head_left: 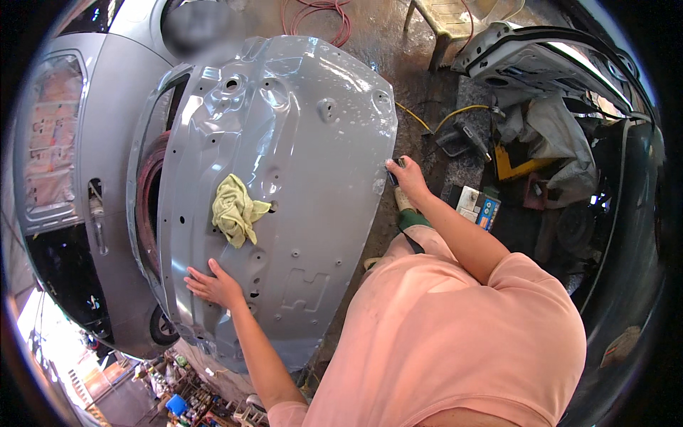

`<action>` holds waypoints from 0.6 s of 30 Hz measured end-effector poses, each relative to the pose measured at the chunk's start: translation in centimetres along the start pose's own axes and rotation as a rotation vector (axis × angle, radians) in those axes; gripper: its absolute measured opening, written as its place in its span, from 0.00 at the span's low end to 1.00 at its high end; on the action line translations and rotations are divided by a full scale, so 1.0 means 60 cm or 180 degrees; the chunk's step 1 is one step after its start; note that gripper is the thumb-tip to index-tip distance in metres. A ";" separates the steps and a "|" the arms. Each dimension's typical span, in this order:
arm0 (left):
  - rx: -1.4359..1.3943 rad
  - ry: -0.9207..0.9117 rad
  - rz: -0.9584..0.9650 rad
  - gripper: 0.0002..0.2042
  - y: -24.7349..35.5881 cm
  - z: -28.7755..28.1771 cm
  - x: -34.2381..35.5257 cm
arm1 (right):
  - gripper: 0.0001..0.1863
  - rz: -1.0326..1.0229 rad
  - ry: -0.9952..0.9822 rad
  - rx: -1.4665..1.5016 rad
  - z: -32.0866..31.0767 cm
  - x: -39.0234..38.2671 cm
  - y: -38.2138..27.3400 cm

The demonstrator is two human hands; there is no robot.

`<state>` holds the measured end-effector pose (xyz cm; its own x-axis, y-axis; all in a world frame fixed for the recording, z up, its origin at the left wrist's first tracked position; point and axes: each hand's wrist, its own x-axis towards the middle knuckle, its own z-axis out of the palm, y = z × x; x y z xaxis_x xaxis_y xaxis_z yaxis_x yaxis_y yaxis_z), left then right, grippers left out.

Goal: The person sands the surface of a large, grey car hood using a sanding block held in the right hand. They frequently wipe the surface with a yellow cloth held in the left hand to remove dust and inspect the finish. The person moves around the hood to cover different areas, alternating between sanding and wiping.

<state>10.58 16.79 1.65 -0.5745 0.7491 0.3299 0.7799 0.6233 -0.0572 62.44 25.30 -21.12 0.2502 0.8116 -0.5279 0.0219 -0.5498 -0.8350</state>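
A large glossy grey car body panel (320, 192) with pressed ribs, holes and pale specks lies in front of me. My left hand (217, 285) rests on its lower left part, palm down with the fingers spread. Just above that hand, a crumpled yellow-green cloth (237, 212) lies on the panel. At the panel's right edge, my right hand (410, 178) is closed around a small dark object (393, 171). Fingers cover part of that object, so its kind is unclear.
A grey car (117, 156) with a covered window stands to the left. Right of me are a battery-like box (478, 206), a yellow hose (455, 112) and an opened vehicle part (548, 60). A stool (445, 18) and red hose (334, 14) are beyond; cluttered bottles (192, 395) stand lower left.
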 end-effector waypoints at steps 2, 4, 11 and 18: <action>-0.0059 0.0076 -0.0025 0.42 0.001 -0.004 -0.007 | 0.41 -0.0123 0.0288 -0.0119 0.009 -0.012 -0.027; -0.0248 0.0129 0.0116 0.43 0.017 -0.011 0.001 | 0.40 -0.0245 0.0444 0.0629 -0.005 0.067 -0.008; -0.0633 0.0371 0.0889 0.43 0.002 -0.006 -0.010 | 0.29 -0.0825 0.0780 -0.0414 0.052 -0.086 0.002; -0.0703 0.0167 0.1130 0.43 -0.008 0.003 -0.013 | 0.22 -0.0515 0.0046 -0.0090 0.208 -0.456 0.135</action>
<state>10.60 15.96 1.23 -0.2516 0.8926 0.3740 0.9649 0.2613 0.0254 43.71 1.09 -15.40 0.2551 0.8872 -0.3844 0.0902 -0.4177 -0.9041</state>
